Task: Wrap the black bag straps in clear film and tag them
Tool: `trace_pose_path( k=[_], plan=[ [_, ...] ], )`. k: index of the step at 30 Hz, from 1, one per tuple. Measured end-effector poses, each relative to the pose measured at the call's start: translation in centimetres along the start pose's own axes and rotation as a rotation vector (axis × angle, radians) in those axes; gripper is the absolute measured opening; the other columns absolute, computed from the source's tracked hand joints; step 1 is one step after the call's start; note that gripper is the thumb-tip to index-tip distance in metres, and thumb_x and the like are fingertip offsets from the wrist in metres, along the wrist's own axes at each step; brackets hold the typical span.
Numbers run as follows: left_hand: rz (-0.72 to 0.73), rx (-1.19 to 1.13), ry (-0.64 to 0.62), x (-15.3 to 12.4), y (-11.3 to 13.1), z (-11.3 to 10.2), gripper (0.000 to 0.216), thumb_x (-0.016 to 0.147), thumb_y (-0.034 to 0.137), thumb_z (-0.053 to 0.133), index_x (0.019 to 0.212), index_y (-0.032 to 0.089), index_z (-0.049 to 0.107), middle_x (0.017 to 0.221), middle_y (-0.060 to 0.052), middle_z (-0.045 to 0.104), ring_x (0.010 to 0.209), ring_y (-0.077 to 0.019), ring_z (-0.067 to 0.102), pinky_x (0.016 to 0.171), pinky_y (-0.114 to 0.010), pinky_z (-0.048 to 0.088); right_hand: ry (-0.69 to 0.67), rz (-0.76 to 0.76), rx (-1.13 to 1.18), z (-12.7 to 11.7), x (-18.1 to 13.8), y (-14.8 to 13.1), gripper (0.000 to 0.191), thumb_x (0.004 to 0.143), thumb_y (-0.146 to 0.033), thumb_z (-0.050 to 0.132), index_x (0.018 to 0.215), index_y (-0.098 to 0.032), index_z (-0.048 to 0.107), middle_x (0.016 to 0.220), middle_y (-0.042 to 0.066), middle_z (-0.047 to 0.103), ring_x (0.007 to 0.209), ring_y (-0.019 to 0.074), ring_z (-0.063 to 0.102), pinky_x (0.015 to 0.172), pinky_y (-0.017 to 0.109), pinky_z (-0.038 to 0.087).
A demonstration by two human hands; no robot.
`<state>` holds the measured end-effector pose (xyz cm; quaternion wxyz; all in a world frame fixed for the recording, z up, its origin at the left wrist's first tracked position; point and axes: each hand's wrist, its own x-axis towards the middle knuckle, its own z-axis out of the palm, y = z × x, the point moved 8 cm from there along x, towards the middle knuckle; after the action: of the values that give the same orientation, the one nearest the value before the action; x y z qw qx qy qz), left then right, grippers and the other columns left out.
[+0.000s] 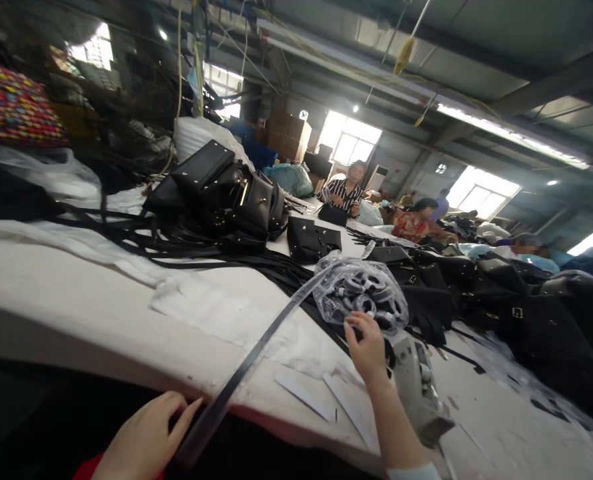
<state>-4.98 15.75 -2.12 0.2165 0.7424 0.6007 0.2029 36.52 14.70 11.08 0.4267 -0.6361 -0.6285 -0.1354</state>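
A long dark strap [261,347] runs from the table's front edge up to a clear plastic bag [321,300] of rolled grey and black bands [366,303]. Beside the strap's lower end is my left hand [149,427], thumb and forefinger apart at the table edge; its other fingers are partly hidden. No grip on the strap shows. My right hand [366,343] reaches to the near side of the bag, with fingers bent and a gap between thumb and forefinger. Nothing is visible inside it. I cannot tell whether its fingertips touch the plastic. Right of that wrist stands a pale machine [416,387].
Black handbags [251,207] are heaped at the back left, above many black straps [176,250]. More black bags [516,307] pile up on the right. White cloth [201,300] and pale strips [303,397] lie on the table. Several people [346,197] sit farther back.
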Motion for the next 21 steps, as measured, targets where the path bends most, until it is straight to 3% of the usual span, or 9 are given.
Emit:
trace_pose_path(
  k=[3,6,8,10,12,15,18,20,21],
  plan=[
    [-0.178,0.012,-0.324,-0.6,-1.7,2.6,0.061,0.087,0.062,0.030,0.068,0.017,0.067,0.078,-0.017,0.072,0.081,-0.0358,0.068,0.078,-0.046,0.049,-0.256,0.099,0.155,3.9,-6.3,-3.0,0.019,0.087,-0.032,0.055,0.084,-0.020,0.069,0.101,0.011,0.067,0.092,0.0235,0.061,0.079,0.037,0.052],
    [-0.211,-0.378,-0.476,-0.7,-1.0,5.3,0.059,0.078,0.066,0.043,0.080,0.012,0.067,0.093,-0.020,0.071,0.095,-0.0383,0.064,0.087,-0.046,0.044,-0.419,0.163,0.271,6.5,-9.8,-5.9,0.018,0.086,-0.031,0.056,0.080,-0.020,0.069,0.098,0.010,0.069,0.084,0.0211,0.062,0.074,0.034,0.052],
    [-0.207,-0.526,-0.551,-1.0,-0.4,6.8,0.057,0.075,0.068,0.049,0.086,0.014,0.066,0.096,-0.013,0.071,0.095,-0.0320,0.064,0.085,-0.038,0.047,-0.493,0.169,0.339,7.8,-10.6,-7.8,0.018,0.085,-0.032,0.058,0.080,-0.020,0.070,0.096,0.009,0.069,0.084,0.0208,0.063,0.077,0.034,0.052],
    [-0.208,-0.642,-0.638,-1.9,0.6,7.6,0.056,0.072,0.068,0.056,0.082,0.014,0.064,0.082,-0.009,0.070,0.079,-0.0256,0.065,0.072,-0.033,0.050,-0.581,0.201,0.422,9.1,-10.9,-9.5,0.018,0.085,-0.034,0.059,0.082,-0.021,0.071,0.095,0.008,0.070,0.088,0.0213,0.063,0.079,0.034,0.051],
    [-0.204,-0.747,-0.701,-3.2,1.9,7.1,0.054,0.073,0.067,0.057,0.084,0.015,0.062,0.072,-0.005,0.067,0.066,-0.0205,0.063,0.061,-0.030,0.050,-0.674,0.354,0.559,10.6,-11.2,-10.3,0.020,0.084,-0.038,0.061,0.086,-0.021,0.071,0.094,0.008,0.072,0.087,0.0214,0.064,0.077,0.033,0.052],
    [-0.185,-0.988,-0.819,-5.6,4.7,4.7,0.048,0.079,0.063,0.058,0.096,0.018,0.059,0.070,-0.001,0.063,0.058,-0.0160,0.061,0.054,-0.026,0.050,-0.782,0.817,0.923,13.4,-11.8,-10.5,0.031,0.087,-0.046,0.057,0.094,-0.018,0.069,0.089,0.009,0.073,0.081,0.0209,0.068,0.072,0.031,0.055],
    [-0.113,-1.121,-1.047,-8.1,7.3,2.5,0.042,0.081,0.057,0.062,0.096,0.017,0.059,0.063,0.001,0.059,0.047,-0.0123,0.055,0.046,-0.022,0.045,-0.714,1.096,1.210,14.2,-8.9,-11.2,0.038,0.096,-0.041,0.042,0.091,-0.013,0.067,0.089,0.012,0.073,0.080,0.0186,0.069,0.074,0.029,0.057],
    [-0.064,-1.048,-1.140,-9.2,7.3,1.9,0.043,0.081,0.058,0.062,0.094,0.017,0.060,0.059,0.003,0.056,0.043,-0.0106,0.050,0.042,-0.020,0.040,-0.454,1.126,1.314,12.1,-4.3,-10.7,0.034,0.097,-0.029,0.038,0.087,-0.012,0.065,0.084,0.010,0.072,0.076,0.0147,0.069,0.073,0.024,0.057],
    [-0.049,-0.993,-1.141,-9.3,6.6,1.9,0.044,0.080,0.060,0.061,0.092,0.018,0.060,0.057,0.003,0.054,0.042,-0.0101,0.047,0.041,-0.020,0.037,-0.276,1.104,1.356,9.8,-1.7,-10.2,0.030,0.095,-0.025,0.039,0.087,-0.011,0.065,0.080,0.008,0.071,0.072,0.0127,0.068,0.070,0.022,0.056]
  ],
)
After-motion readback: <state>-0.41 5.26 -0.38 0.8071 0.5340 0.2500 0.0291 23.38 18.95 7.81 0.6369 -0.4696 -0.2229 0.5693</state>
